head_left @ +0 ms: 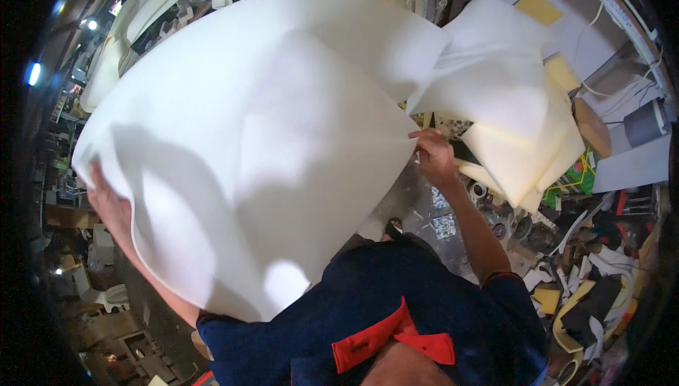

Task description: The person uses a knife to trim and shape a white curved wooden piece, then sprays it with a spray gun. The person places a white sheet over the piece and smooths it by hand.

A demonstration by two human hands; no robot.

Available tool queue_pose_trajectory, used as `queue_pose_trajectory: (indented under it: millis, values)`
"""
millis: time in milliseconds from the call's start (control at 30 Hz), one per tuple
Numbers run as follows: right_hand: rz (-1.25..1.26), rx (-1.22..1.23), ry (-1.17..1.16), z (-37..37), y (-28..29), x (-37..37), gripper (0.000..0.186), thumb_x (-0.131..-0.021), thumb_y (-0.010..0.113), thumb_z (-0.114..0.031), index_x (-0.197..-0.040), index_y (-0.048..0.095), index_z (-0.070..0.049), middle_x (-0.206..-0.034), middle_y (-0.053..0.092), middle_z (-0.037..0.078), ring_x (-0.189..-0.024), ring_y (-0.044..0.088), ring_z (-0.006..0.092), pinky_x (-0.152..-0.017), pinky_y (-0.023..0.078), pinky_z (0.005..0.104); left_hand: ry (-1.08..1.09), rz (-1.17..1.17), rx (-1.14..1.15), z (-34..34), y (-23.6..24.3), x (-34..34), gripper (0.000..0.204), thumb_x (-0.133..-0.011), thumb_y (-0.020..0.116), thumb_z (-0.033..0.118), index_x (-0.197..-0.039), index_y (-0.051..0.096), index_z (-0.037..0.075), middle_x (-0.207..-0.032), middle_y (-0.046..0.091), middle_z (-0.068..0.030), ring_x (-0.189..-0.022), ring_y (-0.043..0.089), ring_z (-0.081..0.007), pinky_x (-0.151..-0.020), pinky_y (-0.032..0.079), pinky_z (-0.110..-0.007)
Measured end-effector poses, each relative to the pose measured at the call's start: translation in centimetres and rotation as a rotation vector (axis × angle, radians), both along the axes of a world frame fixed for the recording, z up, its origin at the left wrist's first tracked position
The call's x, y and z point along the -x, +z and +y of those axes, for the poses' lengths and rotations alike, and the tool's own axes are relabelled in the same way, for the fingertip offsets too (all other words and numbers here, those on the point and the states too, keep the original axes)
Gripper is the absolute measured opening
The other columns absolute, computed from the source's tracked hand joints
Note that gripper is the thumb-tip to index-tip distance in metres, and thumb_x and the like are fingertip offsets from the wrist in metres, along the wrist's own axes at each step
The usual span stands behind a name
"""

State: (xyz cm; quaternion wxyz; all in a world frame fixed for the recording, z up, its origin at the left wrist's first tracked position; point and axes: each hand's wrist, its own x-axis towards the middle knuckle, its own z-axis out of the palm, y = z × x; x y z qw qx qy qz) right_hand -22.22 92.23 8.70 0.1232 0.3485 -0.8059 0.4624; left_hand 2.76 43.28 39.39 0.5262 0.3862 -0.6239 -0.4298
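Note:
A large, thin white foam sheet (311,103) spreads in front of me and bends in soft curves, with shadows across it. At its left edge my left hand (109,195) is closed on the rim, some of its fingers hidden by the sheet. My right hand (435,154) pinches a corner of the same sheet on the right side. Past the right hand lies a stack of cream foam sheets (520,156), partly under another white sheet (498,60).
Foam offcuts (594,301) pile up at the lower right. A grey cylinder (645,123) and a loose white cable (601,92) are at the far right. Curved foam pieces (134,25) stand at the back left. Small speckled foam pieces (443,227) lie on the floor.

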Motion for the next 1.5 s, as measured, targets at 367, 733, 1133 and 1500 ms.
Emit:
queue_pose_trajectory:
  millis: [367,733,1133,1500]
  values:
    - [-0.227,-0.047,0.228,-10.1,-3.9,-6.1,0.015,-0.077,0.054,0.008,-0.086,0.064,0.001,-0.097,0.071,0.013,-0.087,0.065,0.0327,-0.077,0.051,0.0399,0.290,-0.188,0.182,-8.2,-3.5,-24.3,0.055,-0.099,0.063,0.036,-0.134,0.053,-0.005,-0.125,0.062,-0.0167,-0.105,0.062,-0.0222,-0.087,0.054,-0.036]
    - [-0.295,-0.154,0.497,-16.2,-6.9,-17.8,0.014,-0.080,0.068,-0.004,-0.091,0.068,0.003,-0.121,0.065,0.026,-0.109,0.066,0.0384,-0.090,0.054,0.0395,0.621,-0.213,0.056,-1.6,-15.7,-50.0,0.036,-0.101,0.062,0.031,-0.112,0.062,-0.004,-0.098,0.067,-0.0114,-0.083,0.062,-0.0173,-0.073,0.053,-0.034]
    - [-0.333,-0.327,0.723,-16.6,-6.5,-26.9,0.033,-0.082,0.077,-0.026,-0.073,0.065,0.004,-0.121,0.060,0.038,-0.116,0.061,0.0456,-0.098,0.051,0.0433,0.603,-0.005,-0.470,8.7,-31.3,-68.1,0.034,-0.100,0.062,0.038,-0.104,0.061,0.005,-0.098,0.070,-0.0069,-0.083,0.066,-0.0166,-0.073,0.055,-0.032]
    - [-0.737,-0.435,0.520,-17.5,-8.7,-29.1,0.031,-0.087,0.076,-0.022,-0.070,0.063,0.001,-0.061,0.056,-0.001,-0.060,0.050,0.0076,-0.055,0.042,0.0264,0.750,-0.024,-0.541,17.6,-37.9,-72.0,0.049,-0.101,0.058,0.037,-0.132,0.058,-0.001,-0.126,0.063,-0.0095,-0.116,0.055,-0.0186,-0.101,0.043,-0.033]
